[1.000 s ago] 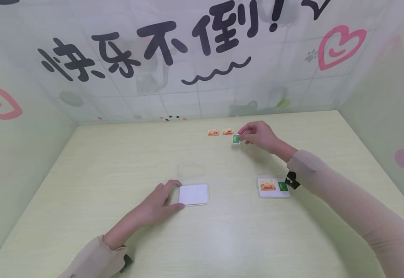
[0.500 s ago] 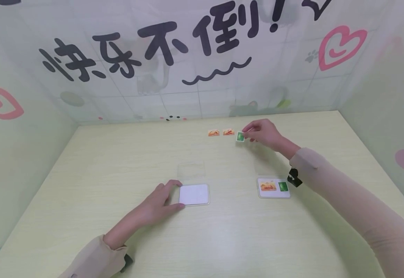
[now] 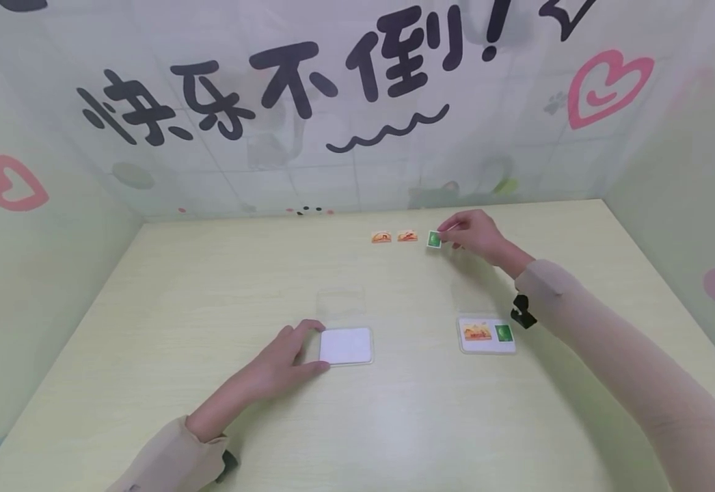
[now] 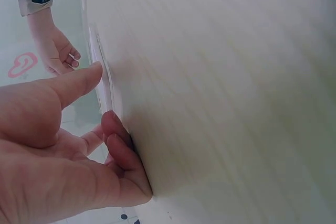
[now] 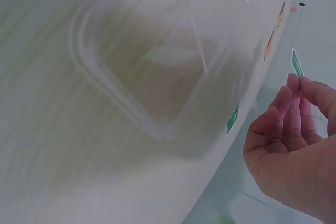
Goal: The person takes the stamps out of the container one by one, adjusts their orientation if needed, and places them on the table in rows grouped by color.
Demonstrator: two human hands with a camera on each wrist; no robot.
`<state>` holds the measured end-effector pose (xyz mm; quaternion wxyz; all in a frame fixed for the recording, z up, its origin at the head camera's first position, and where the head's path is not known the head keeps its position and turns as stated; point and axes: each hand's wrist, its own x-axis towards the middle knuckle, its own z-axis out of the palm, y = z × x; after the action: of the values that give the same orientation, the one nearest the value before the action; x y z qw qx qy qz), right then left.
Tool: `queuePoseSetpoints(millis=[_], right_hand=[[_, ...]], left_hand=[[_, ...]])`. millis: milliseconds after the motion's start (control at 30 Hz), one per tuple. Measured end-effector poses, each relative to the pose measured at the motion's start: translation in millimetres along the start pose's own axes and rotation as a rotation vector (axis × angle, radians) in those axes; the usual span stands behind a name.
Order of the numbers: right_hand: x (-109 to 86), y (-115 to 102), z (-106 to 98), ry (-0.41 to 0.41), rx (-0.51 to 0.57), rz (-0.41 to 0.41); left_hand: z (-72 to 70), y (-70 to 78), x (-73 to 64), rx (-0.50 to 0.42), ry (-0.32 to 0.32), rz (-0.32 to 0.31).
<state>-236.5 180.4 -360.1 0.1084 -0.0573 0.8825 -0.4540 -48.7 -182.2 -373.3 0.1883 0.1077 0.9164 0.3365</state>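
Note:
With its fingertips, my right hand [image 3: 477,238] pinches a small green stamp [image 3: 434,240] above the far part of the table, beside two orange stamps [image 3: 407,236] lying in a row. In the right wrist view this green stamp [image 5: 297,63] stands between thumb and fingers. My left hand [image 3: 280,365] holds the left end of a clear plastic case [image 3: 371,360] with a white insert, thumb at its near corner and a finger at its far corner. Another case [image 3: 487,350], at the right, shows an orange stamp [image 3: 477,333] and a green one on white.
A further green stamp [image 5: 232,120] lies on the table in the right wrist view, hidden in the head view. Transparent lids stand behind both cases, one lid [image 5: 121,98] showing large in the right wrist view. A printed curtain [image 3: 271,178] closes off the table's back.
My right hand has moved a little to the right with the green stamp, opening a gap from the orange stamps. The left hand stays at its case; the view has shifted slightly.

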Motion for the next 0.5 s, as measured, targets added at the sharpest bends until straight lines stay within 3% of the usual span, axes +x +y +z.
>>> queuePoseSetpoints(millis=[500], right_hand=[[2.0,3.9,-4.0,0.011,0.017,-0.015]], left_hand=[[1.1,-1.7,-0.7,-0.003,0.006,0.01]])
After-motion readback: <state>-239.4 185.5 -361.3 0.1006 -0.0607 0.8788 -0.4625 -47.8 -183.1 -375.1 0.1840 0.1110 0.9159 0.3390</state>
